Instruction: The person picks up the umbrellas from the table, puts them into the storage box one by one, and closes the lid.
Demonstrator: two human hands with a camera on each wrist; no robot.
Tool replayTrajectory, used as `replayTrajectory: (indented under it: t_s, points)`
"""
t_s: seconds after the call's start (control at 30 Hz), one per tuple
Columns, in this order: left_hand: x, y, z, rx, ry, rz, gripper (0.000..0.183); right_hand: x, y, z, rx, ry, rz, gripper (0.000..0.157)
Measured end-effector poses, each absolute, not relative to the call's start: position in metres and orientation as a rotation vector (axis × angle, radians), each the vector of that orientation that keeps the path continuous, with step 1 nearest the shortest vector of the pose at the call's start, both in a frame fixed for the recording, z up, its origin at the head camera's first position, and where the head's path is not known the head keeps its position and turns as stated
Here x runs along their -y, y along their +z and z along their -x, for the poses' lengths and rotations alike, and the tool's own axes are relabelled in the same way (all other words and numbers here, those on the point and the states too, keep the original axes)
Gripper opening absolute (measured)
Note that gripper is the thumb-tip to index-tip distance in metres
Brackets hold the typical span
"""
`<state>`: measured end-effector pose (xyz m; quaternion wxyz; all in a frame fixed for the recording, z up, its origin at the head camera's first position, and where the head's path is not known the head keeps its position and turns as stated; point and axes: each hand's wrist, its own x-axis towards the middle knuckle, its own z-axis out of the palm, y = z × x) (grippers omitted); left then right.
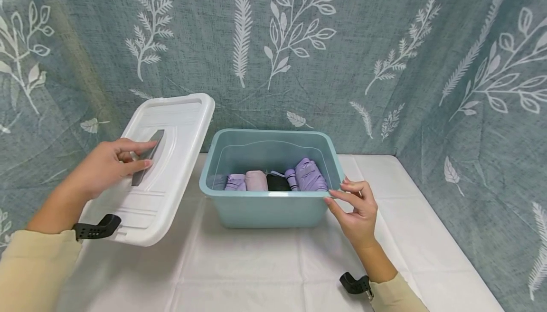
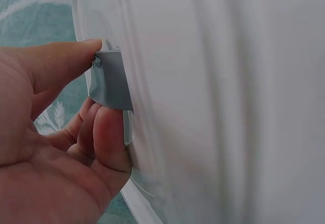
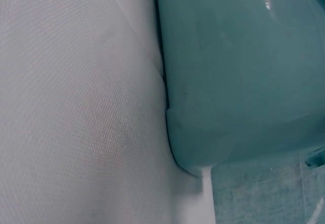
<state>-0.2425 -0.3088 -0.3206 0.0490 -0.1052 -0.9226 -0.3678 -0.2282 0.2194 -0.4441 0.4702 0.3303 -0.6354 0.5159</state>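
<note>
My left hand [image 1: 107,167] pinches the grey handle [image 1: 141,175] of a white plastic lid [image 1: 175,169], which is held up and tilted left of the storage bin [image 1: 269,211]. In the left wrist view the thumb and fingers close about the handle [image 2: 116,79]. The pale blue bin stands upright on the table with its top uncovered. My right hand [image 1: 361,210] pinches the rim at the bin's front right corner. Inside lie rolled cloth bundles: a pink roll [image 1: 256,181], a black roll [image 1: 278,183] and several purple rolls [image 1: 309,175]. The right wrist view shows the bin's side [image 3: 244,71], not the hand.
A white cloth [image 1: 239,264] covers the table. Behind and at the sides hangs a blue-grey curtain [image 1: 205,32] with white leaf prints. Black wrist straps [image 1: 98,227] sit by both cream sleeves [image 1: 42,264].
</note>
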Motion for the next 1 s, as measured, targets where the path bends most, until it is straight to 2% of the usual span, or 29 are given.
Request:
replayTrajectory:
  t_s: [0.47, 1.0]
  points:
    - [0.267, -0.274, 0.243, 2.96, -0.935, 0.387, 0.054, -0.219, -0.444, 0.227, 1.564, 1.298, -0.808, 0.026]
    - [0.207, -0.251, 0.27, 2.927, -0.899, 0.677, 0.05, -0.219, -0.443, 0.226, 1.588, 1.272, -0.793, 0.026]
